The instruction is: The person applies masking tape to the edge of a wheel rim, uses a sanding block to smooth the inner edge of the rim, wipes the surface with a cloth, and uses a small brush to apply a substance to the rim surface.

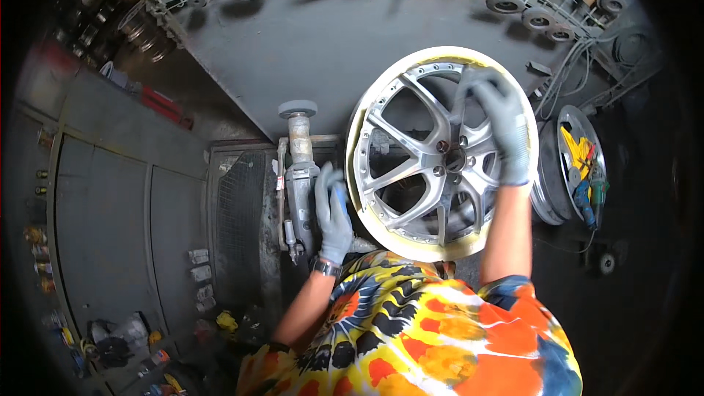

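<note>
Right hand (499, 110), gloved and motion-blurred, is over the upper right of the wheel (424, 151); finger closure and contact can't be told. Left hand (334, 220), also gloved, is open, fingers extended, just beside the wheel's left edge; touch unclear. Wheel sits in front of the person, mostly between the hands, spoked face toward the camera; its support is hidden. Likely handling: metal, rigid, fairly heavy and bulky, no give; smooth surfaces may slide a bit under gloves, finish probably scratches easily. Best hold looks to be the outer lip at opposite sides, both hands, or a thick spoke near the hub. Yellowish band on the lip, material unclear, could change grip. Power tool (301, 194) with grey disc stands left of the left hand.
</note>
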The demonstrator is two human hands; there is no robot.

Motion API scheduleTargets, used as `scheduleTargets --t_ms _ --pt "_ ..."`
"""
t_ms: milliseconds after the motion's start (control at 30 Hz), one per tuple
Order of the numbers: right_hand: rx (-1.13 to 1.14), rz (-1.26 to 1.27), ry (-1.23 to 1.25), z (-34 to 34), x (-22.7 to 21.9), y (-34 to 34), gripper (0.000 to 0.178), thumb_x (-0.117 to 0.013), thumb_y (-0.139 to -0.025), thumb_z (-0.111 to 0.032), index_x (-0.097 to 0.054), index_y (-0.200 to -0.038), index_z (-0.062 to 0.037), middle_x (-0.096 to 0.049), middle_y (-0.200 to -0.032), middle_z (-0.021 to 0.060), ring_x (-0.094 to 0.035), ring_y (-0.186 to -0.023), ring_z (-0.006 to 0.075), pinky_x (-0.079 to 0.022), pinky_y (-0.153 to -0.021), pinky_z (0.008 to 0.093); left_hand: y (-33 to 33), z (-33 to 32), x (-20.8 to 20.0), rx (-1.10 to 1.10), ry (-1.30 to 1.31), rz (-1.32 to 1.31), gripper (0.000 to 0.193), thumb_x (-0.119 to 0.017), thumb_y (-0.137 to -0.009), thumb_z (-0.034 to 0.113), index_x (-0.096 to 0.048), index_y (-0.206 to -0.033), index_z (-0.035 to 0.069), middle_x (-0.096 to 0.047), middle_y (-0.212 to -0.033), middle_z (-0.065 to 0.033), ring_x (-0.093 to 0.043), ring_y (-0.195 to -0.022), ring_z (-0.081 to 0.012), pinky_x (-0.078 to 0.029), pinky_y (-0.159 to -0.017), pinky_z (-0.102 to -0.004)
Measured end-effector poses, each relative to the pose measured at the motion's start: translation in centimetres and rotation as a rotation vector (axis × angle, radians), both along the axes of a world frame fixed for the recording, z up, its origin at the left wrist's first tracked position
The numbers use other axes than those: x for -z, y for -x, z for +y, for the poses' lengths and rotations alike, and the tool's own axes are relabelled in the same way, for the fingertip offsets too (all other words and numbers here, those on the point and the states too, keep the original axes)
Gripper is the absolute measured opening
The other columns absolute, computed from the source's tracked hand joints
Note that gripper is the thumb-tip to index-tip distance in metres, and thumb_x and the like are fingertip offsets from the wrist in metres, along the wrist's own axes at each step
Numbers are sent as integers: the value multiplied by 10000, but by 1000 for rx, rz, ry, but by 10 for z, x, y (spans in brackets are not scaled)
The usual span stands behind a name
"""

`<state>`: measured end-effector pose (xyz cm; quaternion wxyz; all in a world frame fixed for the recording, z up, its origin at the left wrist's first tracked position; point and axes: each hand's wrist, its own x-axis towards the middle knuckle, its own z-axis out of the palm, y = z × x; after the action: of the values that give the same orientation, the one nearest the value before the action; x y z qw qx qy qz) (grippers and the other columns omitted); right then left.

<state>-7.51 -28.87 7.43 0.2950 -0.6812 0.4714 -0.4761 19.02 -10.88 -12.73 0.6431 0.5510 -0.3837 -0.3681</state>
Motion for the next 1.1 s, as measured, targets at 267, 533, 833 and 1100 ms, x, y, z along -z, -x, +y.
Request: scheduleTargets --t_ms 267,533,833,1100 --pt "262 7 -54 -127 -2 179 350 -719 -1071 -344 -715 -1208 -23 -683 -863 3 -550 -646 63 -433 -571 248 58 79 36 232 -417 402 349 -527 -1181 371 -615 -1223 37 -678 -955 -75 -748 -750 -195 -648 -633 -346" --pt "39 442 -82 -150 20 191 339 -644 -1079 -314 -765 -1128 -1 -680 -915 -6 -573 -856 100 -474 -787 296 93 102 54 23 -432 118 537 -484 -1185 443 -691 -1202 -52 -753 -1116 -210 -693 -1080 -319 -509 -1006 -427" --pt "-252 289 -154 -142 41 190 329 -629 -1074 -263 -755 -1092 40 -712 -995 38 -608 -949 145 -490 -917 321 131 90 49 -326 -404 -4 484 -501 -1185 377 -705 -1114 -56 -748 -968 -224 -666 -850 -295 -533 -832 -432" --pt "-179 232 -88 -123 65 215 317 -606 -1087 -250 -735 -1078 39 -700 -993 67 -588 -951 146 -486 -903 325 115 60 25 -492 -277 -281 485 -589 -1154 361 -643 -893 -44 -612 -763 -239 -558 -684 -295 -475 -702 -479"
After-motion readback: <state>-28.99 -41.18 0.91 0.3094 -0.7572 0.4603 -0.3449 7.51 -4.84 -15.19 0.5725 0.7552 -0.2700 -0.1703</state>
